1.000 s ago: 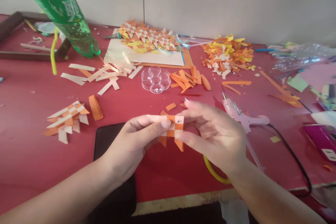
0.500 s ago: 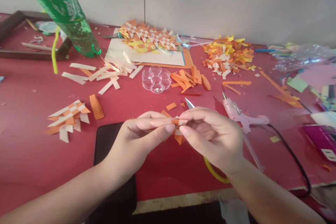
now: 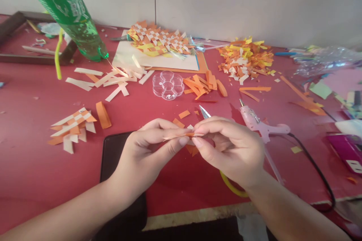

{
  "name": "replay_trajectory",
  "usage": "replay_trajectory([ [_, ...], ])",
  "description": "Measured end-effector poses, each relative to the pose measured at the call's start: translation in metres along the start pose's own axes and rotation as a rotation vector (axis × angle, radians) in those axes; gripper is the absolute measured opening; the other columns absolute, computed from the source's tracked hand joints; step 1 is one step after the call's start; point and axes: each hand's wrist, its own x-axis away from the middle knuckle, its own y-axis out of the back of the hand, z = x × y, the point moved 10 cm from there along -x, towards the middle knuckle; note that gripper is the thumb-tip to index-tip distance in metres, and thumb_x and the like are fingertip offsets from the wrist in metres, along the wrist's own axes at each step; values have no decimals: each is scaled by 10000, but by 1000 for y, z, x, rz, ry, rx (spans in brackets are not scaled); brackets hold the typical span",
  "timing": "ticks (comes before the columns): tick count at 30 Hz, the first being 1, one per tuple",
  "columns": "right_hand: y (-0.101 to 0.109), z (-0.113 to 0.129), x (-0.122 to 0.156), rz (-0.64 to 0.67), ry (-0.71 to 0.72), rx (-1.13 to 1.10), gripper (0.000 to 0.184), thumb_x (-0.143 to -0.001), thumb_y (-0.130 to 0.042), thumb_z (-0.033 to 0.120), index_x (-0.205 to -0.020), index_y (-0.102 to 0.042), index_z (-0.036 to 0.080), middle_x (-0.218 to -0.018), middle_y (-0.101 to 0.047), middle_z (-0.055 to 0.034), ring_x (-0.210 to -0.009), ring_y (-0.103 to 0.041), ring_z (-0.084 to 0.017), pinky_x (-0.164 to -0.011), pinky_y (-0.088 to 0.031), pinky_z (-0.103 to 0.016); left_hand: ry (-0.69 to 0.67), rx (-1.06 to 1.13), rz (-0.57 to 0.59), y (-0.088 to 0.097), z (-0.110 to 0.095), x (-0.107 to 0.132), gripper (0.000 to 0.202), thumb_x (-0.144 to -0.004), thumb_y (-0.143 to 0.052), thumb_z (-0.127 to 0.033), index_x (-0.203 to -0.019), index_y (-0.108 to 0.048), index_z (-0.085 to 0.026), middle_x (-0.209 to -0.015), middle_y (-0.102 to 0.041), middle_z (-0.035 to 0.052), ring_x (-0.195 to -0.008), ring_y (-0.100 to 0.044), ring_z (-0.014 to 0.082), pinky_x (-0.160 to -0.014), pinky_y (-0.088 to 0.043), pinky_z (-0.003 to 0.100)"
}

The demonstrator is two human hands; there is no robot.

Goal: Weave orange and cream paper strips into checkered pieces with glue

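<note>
Between both hands, above the red table, is a small woven piece of orange and white paper strips, seen nearly edge-on. My left hand pinches its left end between thumb and fingers. My right hand pinches the right end the same way. Fingers hide most of the piece. Behind and partly under my right hand lie scissors, with a silver blade tip and a yellow handle showing. A woven orange and white paper fish shape rests at the left beside a folded orange strip.
A glue gun with a black cord lies to the right. Behind are a clear flower-shaped tray, white strips, orange strips and a scrap pile. A green bottle stands left; a black phone-like slab lies under my left arm.
The woven paper piece has tipped flatter, so less of its checked face shows. Both hands have shifted slightly and keep their pinch. Nothing on the table has moved.
</note>
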Motion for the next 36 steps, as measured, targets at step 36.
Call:
replay_trajectory([
  [36, -6, -29, 1, 57, -195, 85, 37, -859, -686, 218, -892, -700, 212, -851, -716, -18, -763, -701, -139, -663, -600, -252, -94, -428, -14, 24, -16, -22, 207, -736, -818, -353, -918, -775, -264, -967, -754, 45, -949, -669, 259, -918, -493, 335],
])
